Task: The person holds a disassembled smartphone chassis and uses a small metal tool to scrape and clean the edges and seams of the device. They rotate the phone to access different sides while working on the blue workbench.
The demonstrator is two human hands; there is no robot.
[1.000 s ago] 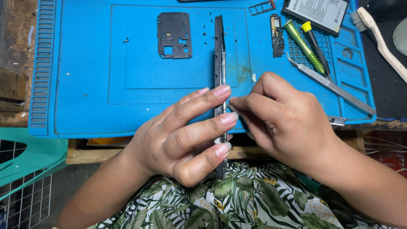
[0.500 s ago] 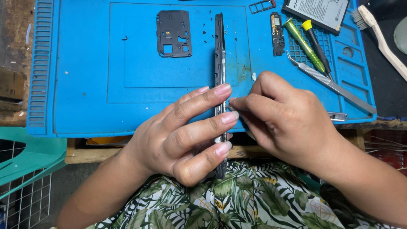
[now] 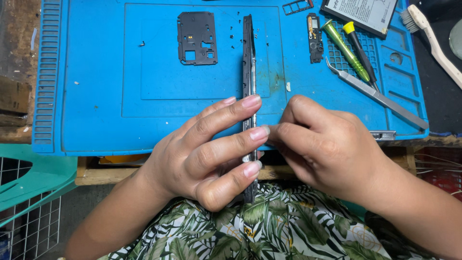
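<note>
Worn wooden desk carries one blue repair mat, rubbery in look, with ribbed slots down its left edge and small moulded trays at its right. Dark surface lies to the right of the mat. Below the desk edge, a green plastic piece over white wire mesh shows at lower left, and leaf-print fabric covers the person's lap.

Count on the mat: one flat black cover plate with cut-outs; one small black oblong module; two screwdrivers, one with a green handle, one black with a yellow cap; one pair of metal tweezers, slim and pointed; one flat battery pack at the top edge; several tiny loose screws near the frame's top. One white brush lies off the mat at upper right.

One phone frame, thin, dark, held on edge, runs from the mat's upper centre down to the lap. Left hand grips its lower half, fingers stretched across it. Right hand is pinched, its fingertips pressed to the frame's right edge beside the left fingertips; whether it holds anything small between them cannot be told.
</note>
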